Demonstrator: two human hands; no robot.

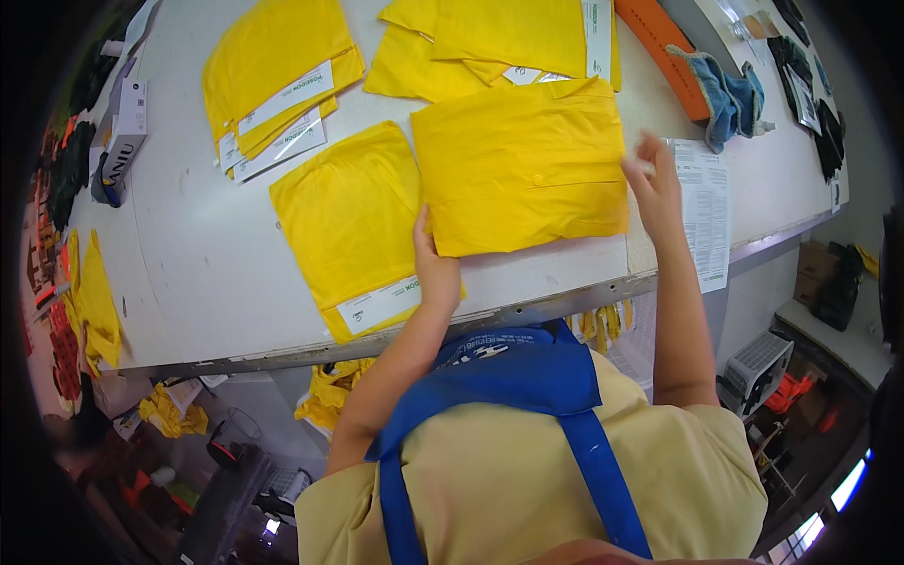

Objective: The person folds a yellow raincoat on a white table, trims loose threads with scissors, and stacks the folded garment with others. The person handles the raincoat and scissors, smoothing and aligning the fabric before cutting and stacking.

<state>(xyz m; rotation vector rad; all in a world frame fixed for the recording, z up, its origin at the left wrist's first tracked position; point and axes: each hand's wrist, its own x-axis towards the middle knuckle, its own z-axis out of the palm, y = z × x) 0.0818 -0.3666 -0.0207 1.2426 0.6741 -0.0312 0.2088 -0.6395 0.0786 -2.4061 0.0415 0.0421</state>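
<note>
A folded yellow garment (523, 169) with a button and a stitched flap lies on the white table in front of me. My left hand (437, 264) grips its lower left corner, some of the fingers hidden by the cloth. Just off its right edge is my right hand (656, 184), slightly blurred, with thumb and fingers apart; a small pale spot shows between them. To the left, partly behind my left wrist, lies a yellow garment in a clear bag (348, 207) with a white label strip (379, 304) along its lower end.
Labelled yellow packs (278, 66) are stacked at the back left, and more yellow garments (508, 42) at the back. A blue cloth (725, 94) lies by an orange box (659, 52). A printed sheet (702, 212) overhangs the table's front edge. A white box (122, 132) stands far left.
</note>
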